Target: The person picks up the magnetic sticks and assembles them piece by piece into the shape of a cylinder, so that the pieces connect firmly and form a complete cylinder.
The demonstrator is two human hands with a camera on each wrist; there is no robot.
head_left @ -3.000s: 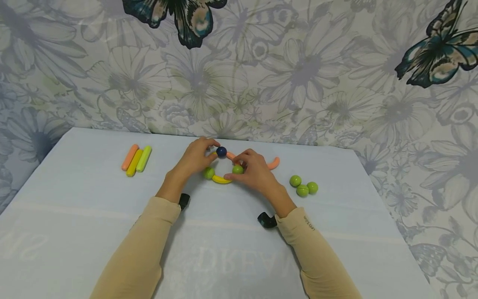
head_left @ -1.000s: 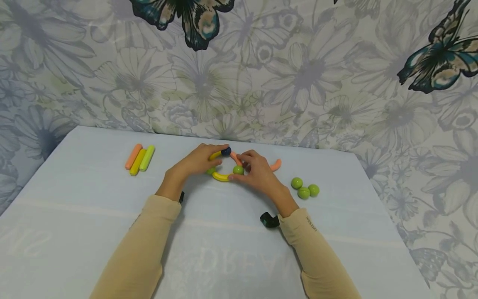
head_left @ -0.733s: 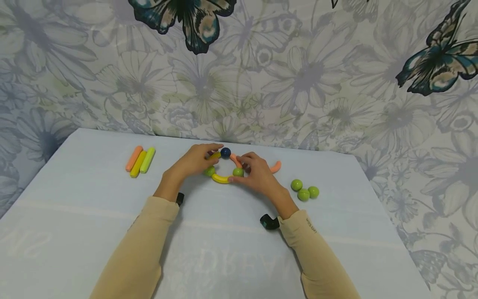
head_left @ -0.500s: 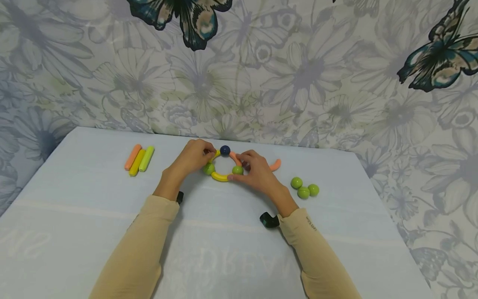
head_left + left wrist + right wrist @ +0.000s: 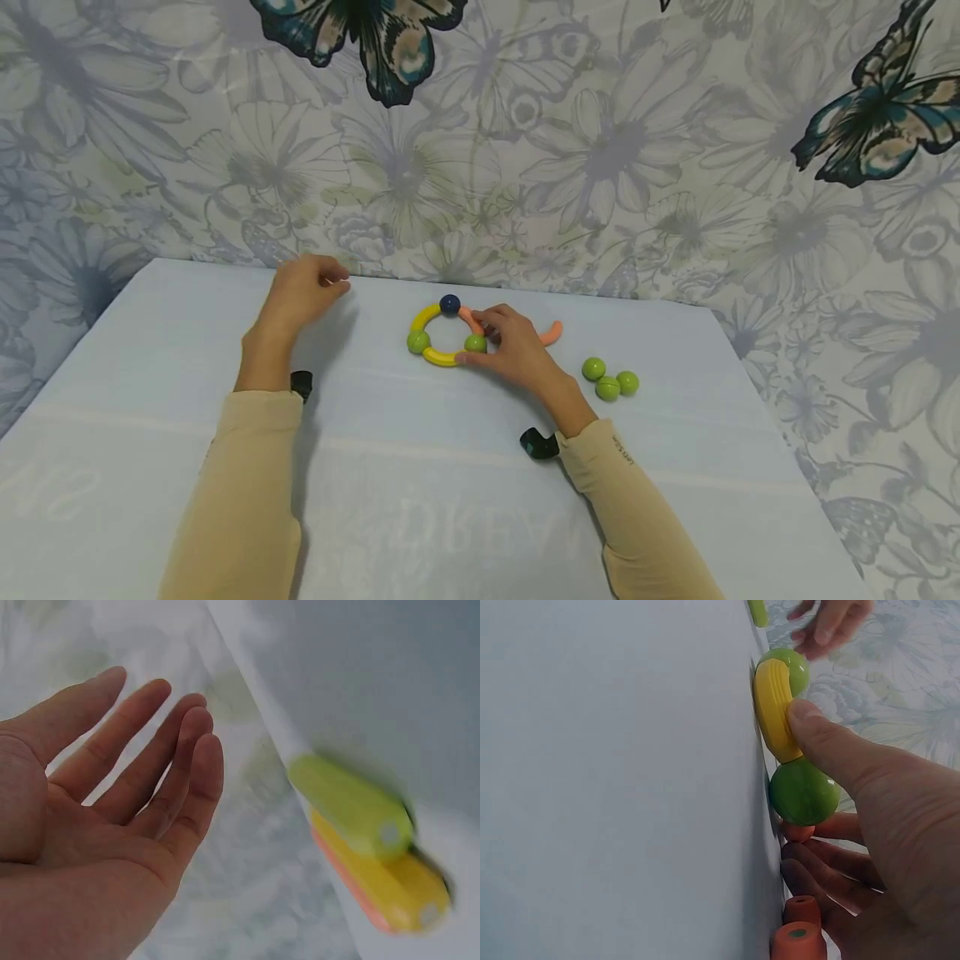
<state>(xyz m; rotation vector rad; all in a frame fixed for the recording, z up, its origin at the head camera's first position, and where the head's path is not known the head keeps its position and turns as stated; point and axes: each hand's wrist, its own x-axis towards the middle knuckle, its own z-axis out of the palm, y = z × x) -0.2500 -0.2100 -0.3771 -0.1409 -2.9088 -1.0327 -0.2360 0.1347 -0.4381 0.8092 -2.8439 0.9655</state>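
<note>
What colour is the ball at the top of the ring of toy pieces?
Dark navy blue; the ball shows best in the head view.

ring (image 5: 442,335) table-centre | 3 balls (image 5: 608,379) right of it | 3 sticks (image 5: 367,847) far left

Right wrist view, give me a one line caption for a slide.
Right hand steadies a ring of curved sticks, thumb on the yellow curved stick beside a green ball.

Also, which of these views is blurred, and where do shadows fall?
Left wrist view: the three sticks are smeared and soft. Head view: sharp, with a soft shadow right of the left hand. Right wrist view: the green ball is sharp, with small highlights.
</note>
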